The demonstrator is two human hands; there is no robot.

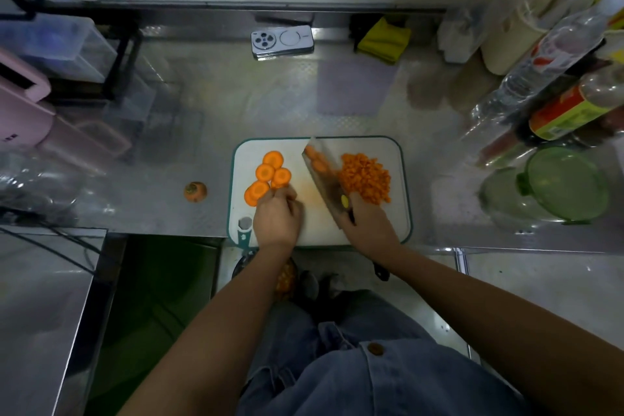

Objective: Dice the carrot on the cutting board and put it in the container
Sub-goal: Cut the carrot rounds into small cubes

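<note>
A white cutting board (398,179) with a green rim lies at the counter's front edge. Several round carrot slices (266,174) lie on its left half. My left hand (277,213) sits just below them, its fingertips touching the nearest slices. A heap of diced carrot (366,177) covers the board's right side. My right hand (366,223) grips the handle of a cleaver (320,176), whose blade tilts across the middle of the board and mirrors some carrot. A green glass container (567,182) with its lid stands on the counter to the right.
A carrot end (195,192) lies on the steel counter left of the board. A phone (282,41) and a yellow cloth (385,40) sit at the back. Bottles (553,54) crowd the right side. Pink and clear boxes (23,101) stand at left.
</note>
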